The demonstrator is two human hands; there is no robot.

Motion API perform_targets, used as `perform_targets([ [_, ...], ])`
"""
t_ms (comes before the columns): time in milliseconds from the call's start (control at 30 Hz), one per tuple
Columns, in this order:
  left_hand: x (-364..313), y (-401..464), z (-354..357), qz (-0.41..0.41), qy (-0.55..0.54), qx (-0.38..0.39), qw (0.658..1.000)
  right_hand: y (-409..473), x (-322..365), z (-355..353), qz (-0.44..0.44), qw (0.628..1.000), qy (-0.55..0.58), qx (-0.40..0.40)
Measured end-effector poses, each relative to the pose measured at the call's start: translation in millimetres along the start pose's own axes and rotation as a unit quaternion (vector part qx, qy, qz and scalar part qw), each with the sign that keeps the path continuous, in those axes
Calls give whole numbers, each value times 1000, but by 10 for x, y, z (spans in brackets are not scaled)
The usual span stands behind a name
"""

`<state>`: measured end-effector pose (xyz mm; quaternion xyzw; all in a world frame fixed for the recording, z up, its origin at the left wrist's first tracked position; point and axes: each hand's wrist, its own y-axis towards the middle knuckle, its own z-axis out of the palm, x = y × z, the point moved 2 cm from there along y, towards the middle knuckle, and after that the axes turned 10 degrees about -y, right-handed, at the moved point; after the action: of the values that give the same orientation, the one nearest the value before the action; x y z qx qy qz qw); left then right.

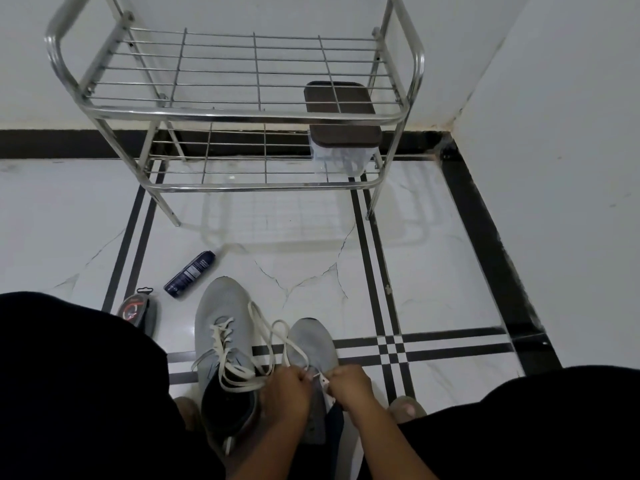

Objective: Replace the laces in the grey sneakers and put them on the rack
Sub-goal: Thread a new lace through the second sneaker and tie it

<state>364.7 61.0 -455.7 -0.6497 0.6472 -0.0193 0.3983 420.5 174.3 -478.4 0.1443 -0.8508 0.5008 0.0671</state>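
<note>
Two grey sneakers stand side by side on the tiled floor between my knees. The left sneaker carries a cream lace threaded loosely through its eyelets, with loose ends trailing right. The right sneaker lies under my hands. My left hand pinches a cream lace end over its tongue. My right hand pinches the white eyelet edge of the same sneaker, close to the left hand. The steel rack stands further ahead against the wall, both shelves without shoes.
A dark-lidded clear box sits on the rack's lower shelf at the right. A dark blue spray can lies on the floor left of the sneakers. A small dark packet lies by my left knee. A wall corner stands at the right.
</note>
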Motion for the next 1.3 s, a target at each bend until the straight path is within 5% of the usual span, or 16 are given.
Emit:
perform_targets([
  [233,-40,-41,28,41,99,-51,993,10,24,20,-12,1000,14,-3],
  [467,9,17,85,-53,-58,-21,997,-22,35,2,-55,998,-24,-13],
  [1100,-50,-6,91,95,138,-8,986,-90,25,67,-53,998,-15,22],
  [1300,-41,-36,111,115,140,11,983,-132,47,-3,-67,995,20,-67],
])
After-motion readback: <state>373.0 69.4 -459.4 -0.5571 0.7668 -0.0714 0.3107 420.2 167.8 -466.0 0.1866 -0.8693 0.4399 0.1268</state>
